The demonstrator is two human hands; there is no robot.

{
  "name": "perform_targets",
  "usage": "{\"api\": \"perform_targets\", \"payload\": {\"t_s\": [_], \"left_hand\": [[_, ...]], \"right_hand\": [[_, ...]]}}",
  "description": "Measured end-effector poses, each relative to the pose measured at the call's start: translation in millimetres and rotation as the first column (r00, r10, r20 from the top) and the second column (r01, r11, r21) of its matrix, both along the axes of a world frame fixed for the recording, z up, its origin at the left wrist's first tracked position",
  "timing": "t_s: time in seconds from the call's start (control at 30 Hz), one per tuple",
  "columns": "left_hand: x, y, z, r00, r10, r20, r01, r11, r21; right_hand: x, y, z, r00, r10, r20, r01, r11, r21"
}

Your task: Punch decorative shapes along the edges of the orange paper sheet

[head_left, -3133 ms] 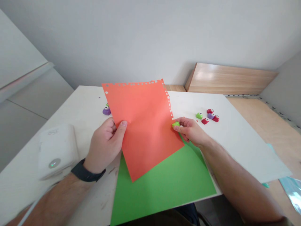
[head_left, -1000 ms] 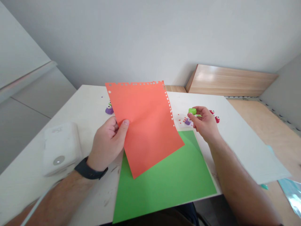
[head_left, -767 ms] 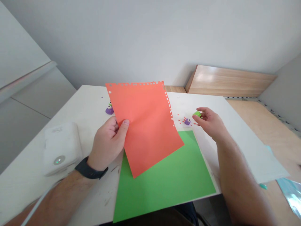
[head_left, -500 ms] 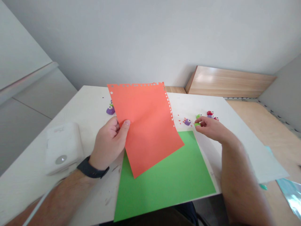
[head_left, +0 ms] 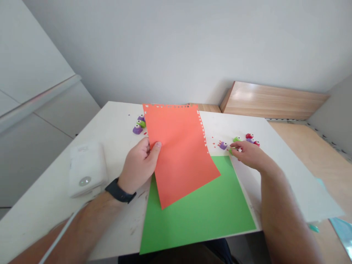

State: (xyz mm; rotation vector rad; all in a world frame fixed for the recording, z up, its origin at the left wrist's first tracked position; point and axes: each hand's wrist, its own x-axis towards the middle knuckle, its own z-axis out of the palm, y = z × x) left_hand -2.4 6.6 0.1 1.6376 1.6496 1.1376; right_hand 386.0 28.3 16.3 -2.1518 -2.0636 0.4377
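Note:
My left hand [head_left: 139, 165] grips the lower left edge of an orange paper sheet [head_left: 178, 154] between thumb and fingers. The sheet's top and right edges carry rows of small punched holes, and it lies partly over a green paper sheet [head_left: 198, 209]. My right hand [head_left: 247, 154] rests its fingertips on a small green craft punch [head_left: 231, 151] by the green sheet's top corner. A purple craft punch [head_left: 223, 145] sits just left of those fingers, with tiny orange paper bits [head_left: 213, 142] beyond it.
More craft punches in green, purple and red [head_left: 249, 138] stand right of my right hand, and others [head_left: 139, 125] stand behind the orange sheet's left edge. A white box-shaped device [head_left: 88, 170] with a cable sits left on the white tabletop [head_left: 115, 113].
My right hand has moved away from the orange sheet's edge to the right, keeping the green punch at its fingertips. The left hand still holds the sheet. The whole view has shifted slightly.

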Motion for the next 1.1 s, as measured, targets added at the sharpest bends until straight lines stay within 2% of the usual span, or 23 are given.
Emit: {"api": "perform_targets", "payload": {"t_s": [0.07,0.13,0.2,0.27,0.33,0.4,0.5,0.6,0.73,0.87,0.97,1.1], "left_hand": [[0,-1,0.7,0.998,-0.031,-0.052,0.031,0.999,-0.006],[0,-1,0.8,0.995,-0.041,-0.091,0.040,0.999,-0.013],[0,-2,-0.2,0.990,-0.057,-0.131,0.054,0.998,-0.029],[0,-2,-2.5,0.982,-0.080,-0.171,0.073,0.996,-0.044],[1,-3,-5.8,0.973,-0.126,-0.193,0.114,0.991,-0.073],[2,-2,-9.5,0.970,-0.148,-0.191,0.134,0.988,-0.082],[2,-2,-13.5,0.967,-0.176,-0.185,0.159,0.982,-0.103],[2,-2,-14.3,0.966,-0.188,-0.178,0.169,0.979,-0.116],[1,-1,-13.7,0.963,-0.201,-0.177,0.181,0.975,-0.126],[0,0,-15.4,0.963,-0.199,-0.182,0.177,0.976,-0.129],[0,0,-16.9,0.964,-0.193,-0.182,0.173,0.978,-0.121],[0,-1,-18.1,0.966,-0.190,-0.175,0.173,0.979,-0.111]], "right_hand": [[1,1,-1.3,0.993,-0.113,-0.014,0.114,0.983,0.146],[-2,3,-2.9,0.972,-0.215,-0.091,0.233,0.918,0.322],[-12,5,-4.3,0.952,-0.238,-0.190,0.299,0.851,0.431],[-30,6,-4.4,0.947,-0.190,-0.260,0.293,0.842,0.452],[-55,7,-2.2,0.950,-0.085,-0.299,0.214,0.877,0.431],[-86,8,3.2,0.949,0.082,-0.304,0.062,0.897,0.438],[-135,14,15.9,0.916,0.337,-0.218,-0.198,0.852,0.484],[-183,34,27.4,0.866,0.483,-0.132,-0.366,0.790,0.492],[-245,78,29.9,0.836,0.548,-0.028,-0.483,0.760,0.434],[-292,118,19.2,0.843,0.523,0.124,-0.535,0.795,0.284],[-309,132,8.4,0.847,0.507,0.161,-0.531,0.816,0.228],[-315,136,-2.6,0.852,0.491,0.179,-0.521,0.828,0.210]]}}
